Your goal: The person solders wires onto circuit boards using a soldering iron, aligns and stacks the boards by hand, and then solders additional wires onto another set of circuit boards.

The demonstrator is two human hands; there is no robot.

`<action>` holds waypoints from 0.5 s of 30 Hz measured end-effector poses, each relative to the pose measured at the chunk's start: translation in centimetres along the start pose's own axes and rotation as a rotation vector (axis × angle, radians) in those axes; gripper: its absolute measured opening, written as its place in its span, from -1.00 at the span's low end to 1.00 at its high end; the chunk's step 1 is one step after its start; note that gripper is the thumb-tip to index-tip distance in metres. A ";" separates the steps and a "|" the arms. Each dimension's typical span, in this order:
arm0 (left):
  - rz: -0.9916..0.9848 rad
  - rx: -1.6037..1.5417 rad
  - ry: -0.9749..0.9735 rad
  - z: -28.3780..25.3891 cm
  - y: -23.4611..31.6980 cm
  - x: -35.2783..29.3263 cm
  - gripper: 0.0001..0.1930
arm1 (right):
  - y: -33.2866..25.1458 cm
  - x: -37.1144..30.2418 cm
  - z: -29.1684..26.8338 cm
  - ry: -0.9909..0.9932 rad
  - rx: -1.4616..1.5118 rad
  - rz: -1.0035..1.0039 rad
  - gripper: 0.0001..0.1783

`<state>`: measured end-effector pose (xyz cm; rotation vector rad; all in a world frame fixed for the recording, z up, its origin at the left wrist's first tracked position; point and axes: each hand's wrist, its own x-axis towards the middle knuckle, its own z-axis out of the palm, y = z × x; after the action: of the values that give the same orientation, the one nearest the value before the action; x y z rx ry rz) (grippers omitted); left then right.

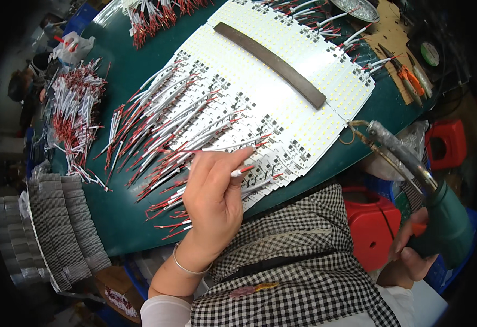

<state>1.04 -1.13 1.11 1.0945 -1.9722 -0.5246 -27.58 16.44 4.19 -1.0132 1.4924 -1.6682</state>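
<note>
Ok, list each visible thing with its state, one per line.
Left grip: closed on a white-and-red wire
Right grip: closed on the soldering gun
Circuit boards: overlapping
Brown bar: lying across the circuit boards
Soldering gun: held, its tip near the circuit boards
Loose wires: heaped
Orange-handled pliers: lying right of the circuit boards

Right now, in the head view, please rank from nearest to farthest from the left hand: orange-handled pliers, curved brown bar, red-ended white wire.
1. Red-ended white wire: in the left hand.
2. Curved brown bar: ahead, right.
3. Orange-handled pliers: far right.
</note>
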 end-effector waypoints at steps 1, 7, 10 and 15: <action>0.046 0.088 0.031 0.0 0.1 0.3 -0.80 | 0.1 0.0 -0.1 -0.011 0.014 -0.010 -0.30; 0.035 0.007 -0.148 0.8 0.8 0.3 -0.50 | -0.2 -0.1 2.0 -0.004 0.116 0.223 -0.31; 0.095 -0.003 -0.164 1.5 0.5 0.1 -0.47 | -0.3 -0.5 1.2 -0.053 0.131 0.355 -0.30; 0.019 0.042 -0.122 2.1 1.3 0.3 -0.51 | -0.1 -0.3 1.0 -0.109 0.114 0.376 -0.30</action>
<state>-1.40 -0.71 0.88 1.0907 -2.1056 -0.5536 -26.60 16.23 4.26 -0.6982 1.3982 -1.3902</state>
